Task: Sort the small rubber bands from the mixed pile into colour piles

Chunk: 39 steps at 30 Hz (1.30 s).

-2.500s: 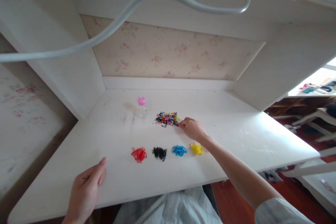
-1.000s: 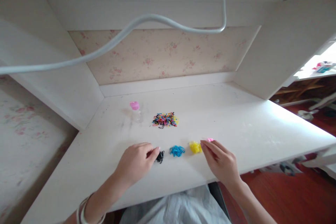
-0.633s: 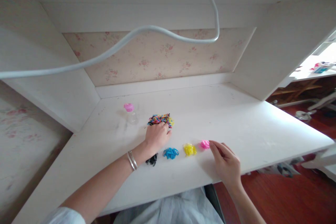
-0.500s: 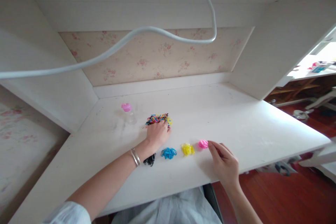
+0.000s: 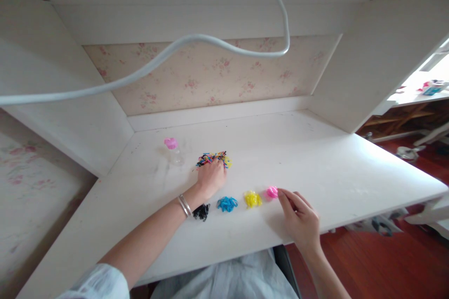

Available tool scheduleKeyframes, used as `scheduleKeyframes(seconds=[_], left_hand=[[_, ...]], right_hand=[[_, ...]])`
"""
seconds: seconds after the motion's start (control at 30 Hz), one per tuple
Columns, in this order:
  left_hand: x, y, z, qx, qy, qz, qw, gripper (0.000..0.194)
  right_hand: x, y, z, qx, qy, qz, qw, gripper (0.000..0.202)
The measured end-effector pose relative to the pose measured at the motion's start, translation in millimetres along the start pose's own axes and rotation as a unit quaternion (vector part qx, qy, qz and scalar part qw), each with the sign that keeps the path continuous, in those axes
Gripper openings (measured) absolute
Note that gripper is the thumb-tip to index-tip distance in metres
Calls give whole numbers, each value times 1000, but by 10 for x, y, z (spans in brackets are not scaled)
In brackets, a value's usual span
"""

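Observation:
My left hand (image 5: 212, 179) is closed at the near edge of a mixed pile of small coloured bands (image 5: 210, 158); its fingertips are hidden, so anything between them cannot be made out. My right hand (image 5: 300, 215) has its thumb and index finger pinched together beside the pink pile (image 5: 272, 192), touching its right edge. Leftward from there lie a yellow pile (image 5: 252, 199), a blue pile (image 5: 227, 203) and a black pile (image 5: 201, 212), the last close to my left wrist. A clear bottle with a pink top (image 5: 171, 144) is left of the mixed pile.
The piles rest on a white desk (image 5: 315, 163) with side panels and a back ledge. A white cable (image 5: 196, 39) hangs across the upper view. Past the desk's right edge are a red floor (image 5: 354, 261) and a shelf (image 5: 407, 119).
The view has shifted slightly. My left hand has moved a little within the near edge of the mixed pile; my right hand stays by the pink pile.

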<state>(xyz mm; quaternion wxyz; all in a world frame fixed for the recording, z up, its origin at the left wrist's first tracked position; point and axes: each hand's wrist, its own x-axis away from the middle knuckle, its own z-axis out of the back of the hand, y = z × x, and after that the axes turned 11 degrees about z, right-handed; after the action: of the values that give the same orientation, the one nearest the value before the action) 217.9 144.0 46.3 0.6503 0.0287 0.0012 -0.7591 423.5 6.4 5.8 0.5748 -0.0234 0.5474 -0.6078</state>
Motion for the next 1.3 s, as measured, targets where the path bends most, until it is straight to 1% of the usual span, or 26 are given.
scheduleKeyframes(seconds=[0.3, 0.57, 0.8, 0.93, 1.1, 1.3], left_hand=[[-15, -95, 2, 9, -19, 9, 1000, 29], [-1, -114, -24, 21, -21, 14, 999, 30], [-21, -126, -38, 23, -23, 29, 999, 31], [-27, -143, -36, 20, -23, 38, 999, 31], [-14, -164, -35, 18, -14, 31, 999, 29], [6, -159, -24, 23, -6, 31, 999, 33]], right_hand=[[7, 9, 2, 6, -2, 11, 1000, 23], [14, 17, -9, 3, -2, 17, 1000, 21], [21, 38, -16, 3, -9, 15, 1000, 23], [19, 26, -18, 6, -8, 18, 1000, 24], [18, 11, -18, 5, -8, 18, 1000, 26], [19, 24, -12, 11, -14, 19, 1000, 23]])
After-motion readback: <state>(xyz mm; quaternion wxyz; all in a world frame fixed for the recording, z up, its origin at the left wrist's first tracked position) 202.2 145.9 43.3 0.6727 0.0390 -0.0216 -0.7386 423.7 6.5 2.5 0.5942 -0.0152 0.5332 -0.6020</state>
